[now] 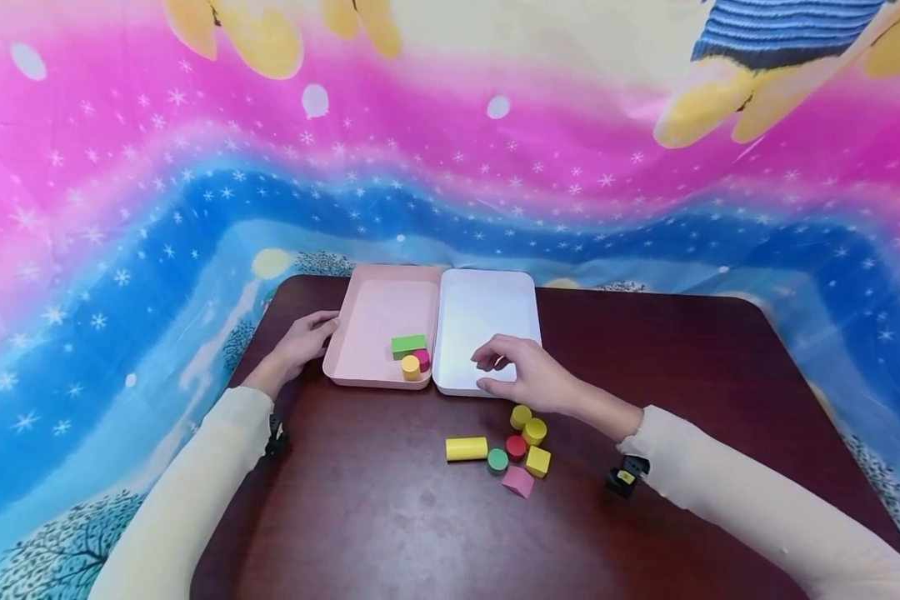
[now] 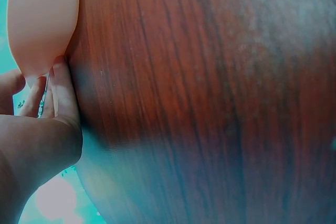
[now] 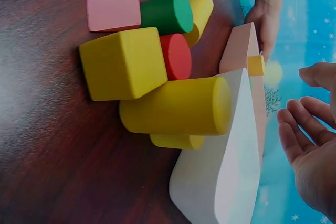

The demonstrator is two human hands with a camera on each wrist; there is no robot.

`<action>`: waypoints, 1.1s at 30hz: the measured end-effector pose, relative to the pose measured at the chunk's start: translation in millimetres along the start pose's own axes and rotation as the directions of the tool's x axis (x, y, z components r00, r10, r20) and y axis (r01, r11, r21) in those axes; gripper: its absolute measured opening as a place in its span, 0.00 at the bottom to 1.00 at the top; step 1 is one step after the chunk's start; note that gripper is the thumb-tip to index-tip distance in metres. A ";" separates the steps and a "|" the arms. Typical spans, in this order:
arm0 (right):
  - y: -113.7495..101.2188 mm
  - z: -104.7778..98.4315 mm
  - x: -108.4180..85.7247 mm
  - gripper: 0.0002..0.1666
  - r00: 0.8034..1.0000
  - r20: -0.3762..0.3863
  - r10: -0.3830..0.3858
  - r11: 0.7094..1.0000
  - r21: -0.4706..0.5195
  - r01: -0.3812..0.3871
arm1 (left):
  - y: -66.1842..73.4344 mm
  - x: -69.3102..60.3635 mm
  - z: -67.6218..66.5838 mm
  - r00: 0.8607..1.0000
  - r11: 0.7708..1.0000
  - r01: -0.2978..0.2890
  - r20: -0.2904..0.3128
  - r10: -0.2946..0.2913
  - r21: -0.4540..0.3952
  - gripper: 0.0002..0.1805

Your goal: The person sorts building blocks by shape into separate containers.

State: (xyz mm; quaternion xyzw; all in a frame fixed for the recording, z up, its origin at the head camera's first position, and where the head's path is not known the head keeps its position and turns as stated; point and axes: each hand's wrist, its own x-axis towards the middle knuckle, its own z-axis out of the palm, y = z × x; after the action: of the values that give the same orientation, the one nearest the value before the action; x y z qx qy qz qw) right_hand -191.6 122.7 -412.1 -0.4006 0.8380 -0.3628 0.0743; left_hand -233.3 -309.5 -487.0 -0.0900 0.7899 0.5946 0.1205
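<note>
The left hand [image 1: 305, 340] grips the left side of a pink tray [image 1: 380, 384]; the left wrist view shows its thumb and fingers [image 2: 64, 90] around the tray wall [image 2: 42, 30]. Inside the pink tray lie a green block [image 1: 408, 347], a small orange cylinder [image 1: 411, 367] and a magenta piece [image 1: 422, 359]. Over the front right part of a white tray [image 1: 472, 317], the right hand [image 1: 532, 375] hovers with nothing in it, thumb apart from its bent fingers, also visible in the right wrist view [image 3: 315, 140].
In front of the white tray several blocks stand or lie on the dark table: yellow cylinders [image 1: 467, 449], a yellow cube [image 1: 537, 462], a red cylinder [image 1: 516, 447], a green cylinder [image 1: 497, 461] and a pink block [image 1: 518, 481]. A patterned cloth [image 1: 450, 192] hangs behind the table.
</note>
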 end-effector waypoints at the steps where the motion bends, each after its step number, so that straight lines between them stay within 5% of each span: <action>1: 0.7 0.3 -1.7 0.19 1.000 -0.004 0.002 1.000 -0.001 -0.002 | -0.2 -0.3 0.2 1.000 1.000 0.002 0.001 -0.002 -0.001 0.31; 33: -3.4 8.3 -33.3 0.19 0.999 0.036 -0.015 0.999 0.046 0.013 | -1.4 1.8 0.6 1.000 1.000 0.011 -0.015 -0.011 0.015 0.31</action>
State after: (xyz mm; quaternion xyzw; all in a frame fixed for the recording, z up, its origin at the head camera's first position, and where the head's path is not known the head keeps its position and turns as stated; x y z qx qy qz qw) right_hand -163.8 140.9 -421.4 -0.4113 0.8251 -0.3751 0.0963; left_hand -234.5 -309.3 -489.0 -0.0978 0.7947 0.5872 0.1186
